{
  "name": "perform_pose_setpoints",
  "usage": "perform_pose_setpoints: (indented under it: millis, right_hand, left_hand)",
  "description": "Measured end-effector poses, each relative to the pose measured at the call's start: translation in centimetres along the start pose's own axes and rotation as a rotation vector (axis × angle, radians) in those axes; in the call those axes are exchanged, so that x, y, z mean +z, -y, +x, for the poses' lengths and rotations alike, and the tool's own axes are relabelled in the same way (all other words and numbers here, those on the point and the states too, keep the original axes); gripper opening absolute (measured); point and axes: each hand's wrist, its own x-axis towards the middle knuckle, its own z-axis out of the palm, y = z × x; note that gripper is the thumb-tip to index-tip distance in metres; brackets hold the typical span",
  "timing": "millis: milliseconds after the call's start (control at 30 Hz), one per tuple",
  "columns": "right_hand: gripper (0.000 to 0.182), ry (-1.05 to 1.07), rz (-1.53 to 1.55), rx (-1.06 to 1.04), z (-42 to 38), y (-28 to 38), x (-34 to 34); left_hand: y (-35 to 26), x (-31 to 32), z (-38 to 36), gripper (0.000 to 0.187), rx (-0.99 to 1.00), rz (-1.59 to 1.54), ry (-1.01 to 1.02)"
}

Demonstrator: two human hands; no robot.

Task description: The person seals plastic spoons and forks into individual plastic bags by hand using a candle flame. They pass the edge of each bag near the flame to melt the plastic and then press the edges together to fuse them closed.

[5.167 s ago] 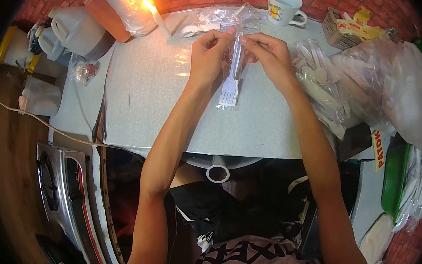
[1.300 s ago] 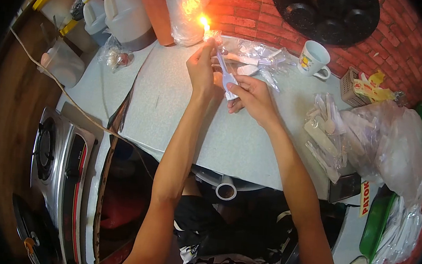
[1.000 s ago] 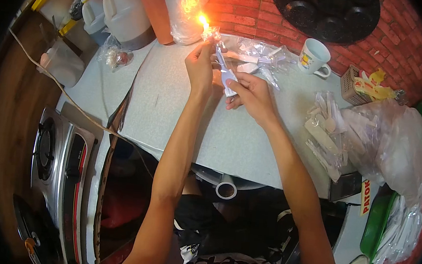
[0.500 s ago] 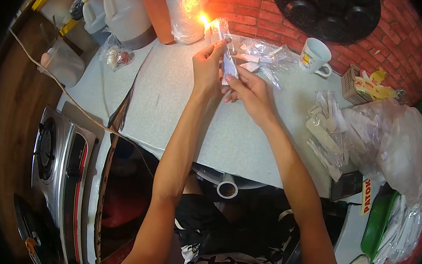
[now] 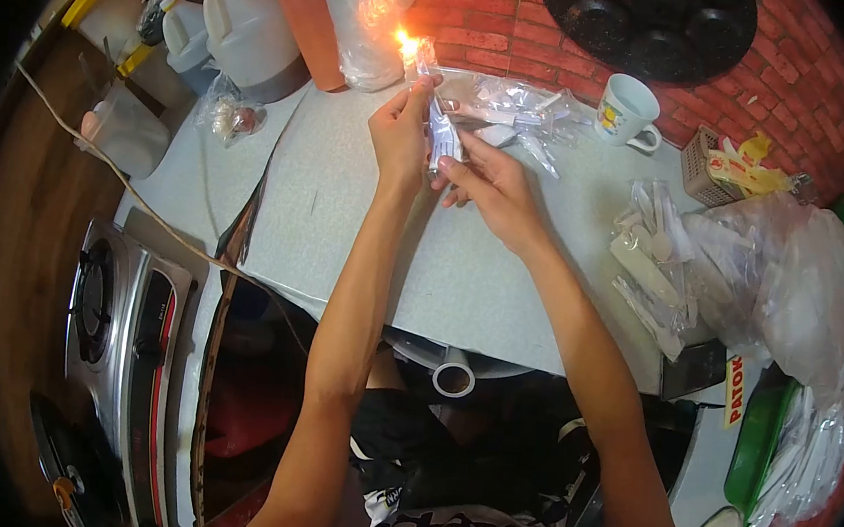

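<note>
Both hands are closed on a narrow clear plastic packet (image 5: 444, 143) with something whitish inside. My left hand (image 5: 400, 139) pinches it near the upper end, while my right hand (image 5: 492, 181) grips the lower end between thumb and fingers. The packet's far end is right at a bright flame (image 5: 407, 45), and glare hides whether they touch. What the flame burns on is hard to make out. Just beyond my right hand lies a pile of similar clear plastic packets (image 5: 526, 110) on the pale tabletop (image 5: 315, 224).
A mug (image 5: 626, 111) stands at the back right, near a small basket (image 5: 706, 168). Plastic-wrapped utensils (image 5: 656, 249) and a large plastic bag (image 5: 791, 286) lie on the right. Jugs (image 5: 256, 33), an orange container (image 5: 312, 33) and a gas stove (image 5: 127, 308) are on the left.
Both hands have shifted slightly left with the packet, bringing its far end closer to the flame. The grip looks the same.
</note>
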Motion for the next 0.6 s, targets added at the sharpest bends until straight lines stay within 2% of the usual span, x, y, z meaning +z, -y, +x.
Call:
perform_pose_setpoints:
  millis: [100, 600]
  right_hand:
    - [0.053, 0.018, -0.030, 0.014, -0.15, 0.29, 0.01]
    - [0.054, 0.012, -0.005, 0.006, -0.33, 0.58, 0.27]
  left_hand:
    - [-0.01, 0.02, -0.14, 0.039, 0.016, 0.009, -0.029]
    - [0.19, 0.56, -0.25, 0.034, 0.103, -0.062, -0.187]
